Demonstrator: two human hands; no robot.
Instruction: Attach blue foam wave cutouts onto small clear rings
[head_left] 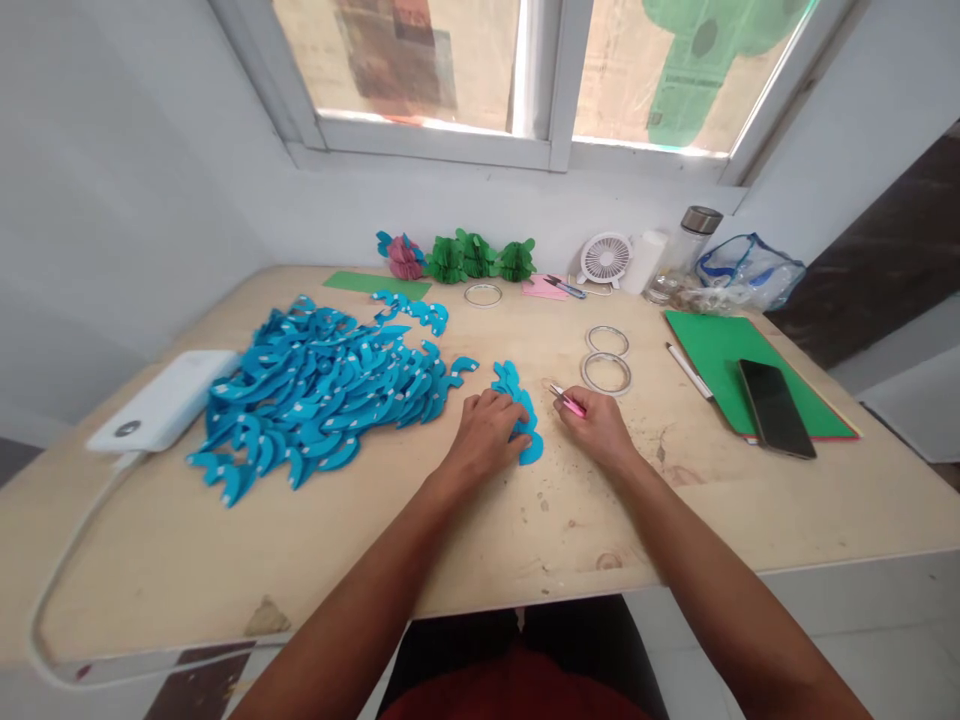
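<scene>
My left hand (489, 428) rests on a short row of overlapping blue paper cutouts (531, 449), its fingers curled over them and holding them against the table. Part of the row is hidden under the fingers. To the right, my right hand (598, 425) grips a small pink-handled tool (573, 404) with a thin metal tip pointing toward the row. The tip is too small to tell its exact kind. Left of both hands lies a large heap of curved blue paper cutouts (330, 370), many bearing small white squares.
Two tape rolls (606, 373) lie beyond my right hand. A phone (775, 408) and pen (688, 371) lie by green sheets (720, 345) at right. A white power bank (165, 400) with cable sits left. Green paper figures (476, 257), a fan (606, 260) and a bottle (679, 255) line the wall.
</scene>
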